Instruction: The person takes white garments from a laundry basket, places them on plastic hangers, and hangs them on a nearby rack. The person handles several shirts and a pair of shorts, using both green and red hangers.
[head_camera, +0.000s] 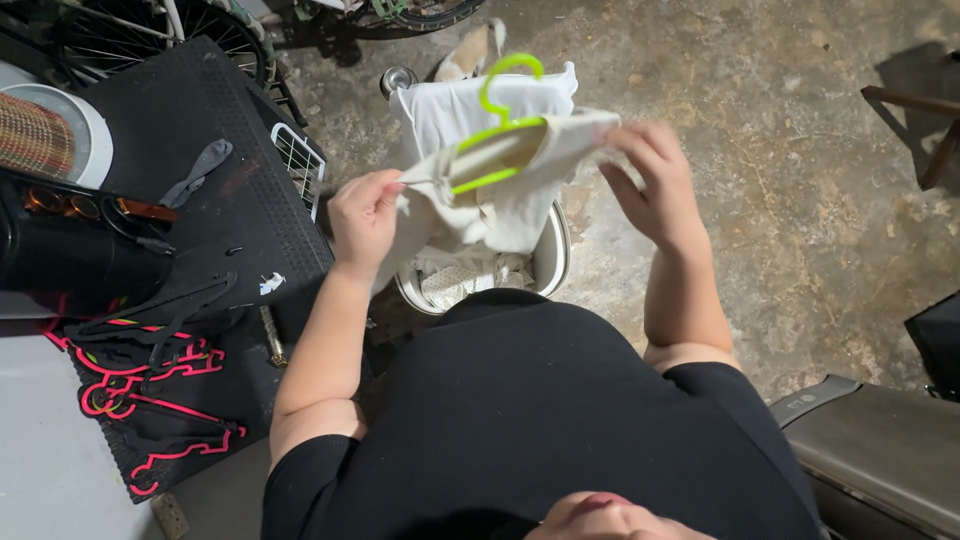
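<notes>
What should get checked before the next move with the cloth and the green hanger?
1. Left hand grips the cloth: ok, its fingers are closed on the left edge.
2. Right hand holds the other edge: ok, fingers pinch it.
3. Hanger sits inside the cloth: ok, its hook pokes out on top, though the far arm is hidden.
4. Cloth is clear of the floor: ok, it is held up over the basket.
5. Basket has room: cannot tell, the cloth covers most of it.
6. Pink hangers are out of the way: ok, they lie on the black mat at the left.

head cam | looks steeply down | close on hands (365, 215) | single view
</notes>
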